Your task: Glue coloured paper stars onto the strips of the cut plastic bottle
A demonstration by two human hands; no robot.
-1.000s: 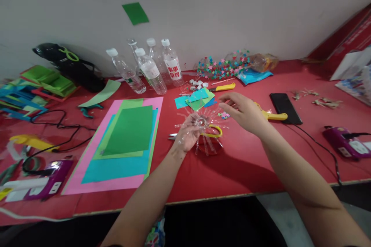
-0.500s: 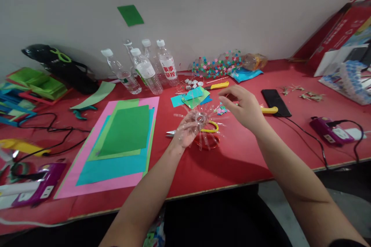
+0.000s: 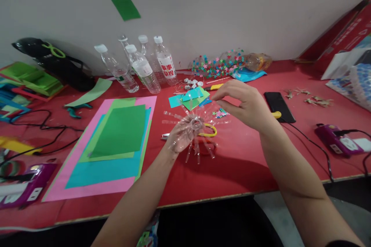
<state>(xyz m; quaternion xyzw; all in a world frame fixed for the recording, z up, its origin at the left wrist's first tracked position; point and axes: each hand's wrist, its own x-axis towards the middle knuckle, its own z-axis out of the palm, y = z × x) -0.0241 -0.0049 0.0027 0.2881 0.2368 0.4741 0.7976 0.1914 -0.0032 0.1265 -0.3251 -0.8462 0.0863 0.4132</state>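
My left hand (image 3: 181, 133) is closed around a clear plastic bottle top (image 3: 196, 124) cut into thin strips. The strips fan outward in a ring, with the neck opening at the centre. Just right of the fan hovers my right hand (image 3: 242, 102), its fingers curved and a gap between thumb and forefinger. Its fingertips are close to the upper-right strips; contact cannot be made out. Beneath the fan lie scissors (image 3: 215, 130) with yellow and red handles, partly covered. Behind it are small blue and green paper pieces (image 3: 193, 94) and tiny star shapes (image 3: 220, 113).
Coloured paper sheets (image 3: 118, 131) lie at left. Several water bottles (image 3: 142, 67) stand by the wall, beside a star-covered bottle (image 3: 218, 63). A yellow cutter (image 3: 216, 87) is partly behind my right hand. Rightward are a phone (image 3: 280, 104) and a purple power strip (image 3: 337, 139).
The bottle top has turned in my left hand and shifted slightly left, its fan facing me more. My right hand stays beside it, fingers a little lower. The camera view has shifted slightly.
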